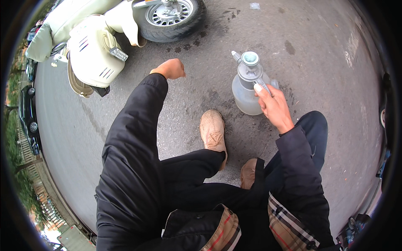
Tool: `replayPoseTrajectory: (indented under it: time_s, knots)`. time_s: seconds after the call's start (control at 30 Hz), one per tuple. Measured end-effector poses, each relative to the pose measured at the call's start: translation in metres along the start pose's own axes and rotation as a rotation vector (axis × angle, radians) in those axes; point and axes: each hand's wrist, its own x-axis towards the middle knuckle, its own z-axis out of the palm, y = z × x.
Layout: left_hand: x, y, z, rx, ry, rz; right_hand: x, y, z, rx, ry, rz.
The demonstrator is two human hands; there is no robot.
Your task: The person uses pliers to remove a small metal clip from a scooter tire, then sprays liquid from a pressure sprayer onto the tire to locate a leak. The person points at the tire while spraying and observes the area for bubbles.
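My right hand [274,106] is closed around the grey handle of a pump spray bottle [248,97]. The bottle has a cloudy, pale grey body, a round pale blue-green knob on top and a short nozzle pointing up and left. It stands upright or is held just above the asphalt; I cannot tell which. Further left, my left hand [171,69] is held out over the ground with its fingers curled in, and nothing shows in it. Just beyond that hand is the black front tyre [176,31] of a cream motor scooter [94,54].
Grey asphalt [184,121] with dark wet spots surrounds my tan shoes [212,129]. A scrap of clear plastic [254,6] lies at the far edge. Along the left rim are a dark parked car [28,108], a fence [35,182] and greenery.
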Motion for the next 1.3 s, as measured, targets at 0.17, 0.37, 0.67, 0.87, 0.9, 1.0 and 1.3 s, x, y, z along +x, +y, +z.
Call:
replayPoseTrajectory:
  time_s: [0.17, 0.37, 0.67, 0.87, 0.9, 1.0, 1.3]
  knots:
    - [-0.007, 0.015, 0.022, 0.132, -0.315, -0.076, -0.013, -0.015, 0.0, 0.181, -0.01, 0.075]
    - [-0.011, 0.084, 0.069, 0.154, -0.486, 0.138, -0.014, -0.022, 0.01, 0.058, -0.084, -0.002]
    - [-0.025, 0.115, 0.086, 0.191, -0.508, 0.233, -0.016, -0.026, 0.025, 0.01, -0.157, -0.097]
    - [-0.026, 0.116, 0.1, 0.179, -0.524, 0.164, -0.015, -0.035, 0.033, 0.146, -0.096, 0.027]
    - [-0.026, 0.113, 0.105, 0.161, -0.493, 0.207, -0.016, -0.037, 0.036, 0.054, -0.148, -0.078]
    - [-0.022, 0.103, 0.117, 0.1, -0.413, 0.318, -0.017, -0.04, 0.043, -0.182, -0.277, -0.315]
    - [-0.03, 0.091, 0.114, -0.101, -0.339, 0.344, -0.011, -0.043, 0.056, -0.109, -0.244, -0.301]
